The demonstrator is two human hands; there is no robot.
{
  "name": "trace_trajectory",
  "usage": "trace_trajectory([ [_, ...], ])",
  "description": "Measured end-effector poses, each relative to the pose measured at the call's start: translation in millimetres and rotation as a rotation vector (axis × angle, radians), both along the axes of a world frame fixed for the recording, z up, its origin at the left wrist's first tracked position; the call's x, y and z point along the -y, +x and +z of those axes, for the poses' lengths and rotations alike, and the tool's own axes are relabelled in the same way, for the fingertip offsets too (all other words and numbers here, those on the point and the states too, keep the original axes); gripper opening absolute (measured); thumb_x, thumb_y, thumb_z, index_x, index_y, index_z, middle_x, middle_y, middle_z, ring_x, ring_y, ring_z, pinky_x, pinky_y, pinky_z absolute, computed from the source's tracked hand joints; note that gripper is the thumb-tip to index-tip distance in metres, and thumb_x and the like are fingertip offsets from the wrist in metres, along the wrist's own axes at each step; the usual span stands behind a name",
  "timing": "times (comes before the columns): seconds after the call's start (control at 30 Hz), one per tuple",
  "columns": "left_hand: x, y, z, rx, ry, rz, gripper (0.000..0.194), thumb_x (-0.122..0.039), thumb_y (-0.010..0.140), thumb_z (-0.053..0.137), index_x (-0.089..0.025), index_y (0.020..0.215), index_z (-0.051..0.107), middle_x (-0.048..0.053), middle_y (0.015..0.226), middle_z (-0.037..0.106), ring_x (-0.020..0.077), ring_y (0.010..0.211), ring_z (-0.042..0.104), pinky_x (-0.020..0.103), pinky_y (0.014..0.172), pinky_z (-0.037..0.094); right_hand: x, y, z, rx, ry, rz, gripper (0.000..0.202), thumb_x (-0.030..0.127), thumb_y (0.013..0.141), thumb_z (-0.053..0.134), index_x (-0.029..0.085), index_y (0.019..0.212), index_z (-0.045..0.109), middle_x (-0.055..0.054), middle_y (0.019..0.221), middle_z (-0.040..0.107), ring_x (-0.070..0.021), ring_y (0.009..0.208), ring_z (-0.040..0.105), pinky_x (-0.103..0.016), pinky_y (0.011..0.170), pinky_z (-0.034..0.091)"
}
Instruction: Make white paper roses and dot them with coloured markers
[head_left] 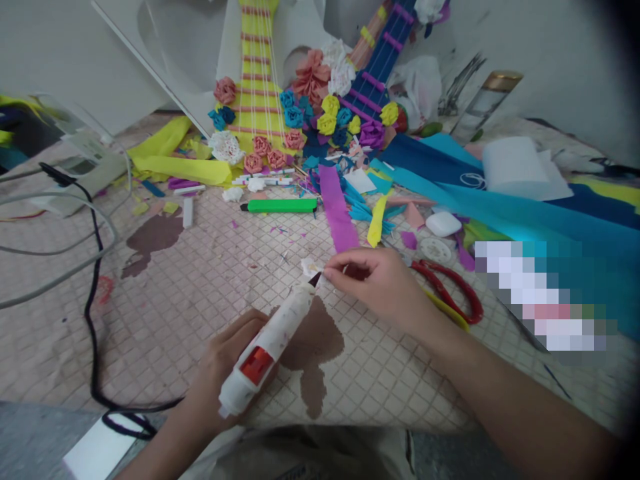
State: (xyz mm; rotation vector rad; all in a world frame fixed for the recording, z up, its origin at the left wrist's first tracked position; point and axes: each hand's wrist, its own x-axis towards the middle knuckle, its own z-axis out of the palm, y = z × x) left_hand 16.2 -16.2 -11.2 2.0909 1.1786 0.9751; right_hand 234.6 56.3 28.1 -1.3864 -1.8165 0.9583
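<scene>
My left hand (235, 353) is closed around a white glue gun (287, 323) with a red patch on its body. The dark tip of the gun points up and to the right, touching or almost touching a small crumpled white paper piece (311, 268). Thumb and forefinger of my right hand (377, 287) pinch that white piece at its right side, just beyond the tip. A purple paper strip (337, 210) lies behind my right fingers. Red-handled scissors (450, 290) rest to the right, partly behind my right wrist.
Paper-flowered yellow (257, 87) and blue (373, 73) stringed models stand at the back. A green marker (281, 206) lies in the middle. Blue crepe paper (450, 193), a white roll (515, 167) and an earbud case (443, 223) lie right; a black cable (90, 293) runs left.
</scene>
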Motion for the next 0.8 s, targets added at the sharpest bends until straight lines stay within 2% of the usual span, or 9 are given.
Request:
trace_trajectory([
  [0.13, -0.6, -2.4, -1.2, -0.040, -0.023, -0.058, 0.012, -0.009, 0.077, 0.054, -0.018, 0.081, 0.048, 0.000, 0.075, 0.051, 0.0091, 0.059, 0.051, 0.021, 0.051, 0.042, -0.2, -0.2, 0.7, -0.004, 0.010, 0.003, 0.009, 0.018, 0.073, 0.061, 0.017, 0.069, 0.069, 0.001, 0.066, 0.069, -0.0093, 0.056, 0.056, -0.020, 0.052, 0.041],
  [0.33, -0.4, -2.6, -3.0, -0.042, -0.011, -0.087, 0.011, -0.008, 0.079, 0.052, -0.017, 0.079, 0.046, 0.000, 0.074, 0.048, 0.0086, 0.060, 0.049, 0.021, 0.053, 0.041, -0.8, 0.1, -1.2, -0.009, 0.012, 0.004, 0.008, 0.016, 0.072, 0.062, 0.017, 0.068, 0.069, 0.001, 0.066, 0.068, -0.0085, 0.055, 0.056, -0.020, 0.052, 0.041],
  [0.63, -0.7, -2.3, 0.3, -0.065, -0.018, -0.088, 0.014, -0.006, 0.078, 0.053, -0.017, 0.077, 0.045, -0.001, 0.072, 0.048, 0.0081, 0.057, 0.048, 0.020, 0.051, 0.041, -1.4, 1.0, -0.8, -0.006, 0.005, 0.010, 0.008, 0.017, 0.073, 0.062, 0.016, 0.069, 0.070, 0.001, 0.065, 0.068, -0.0076, 0.055, 0.055, -0.018, 0.051, 0.040],
  [0.8, -0.9, -1.2, -2.8, -0.047, -0.011, -0.070, 0.014, -0.007, 0.078, 0.053, -0.018, 0.076, 0.044, -0.001, 0.072, 0.049, 0.0091, 0.058, 0.049, 0.021, 0.051, 0.040, -1.3, 0.7, -1.2, -0.002, 0.015, 0.007, 0.008, 0.016, 0.072, 0.062, 0.016, 0.069, 0.069, 0.001, 0.065, 0.069, -0.0073, 0.055, 0.055, -0.018, 0.051, 0.040],
])
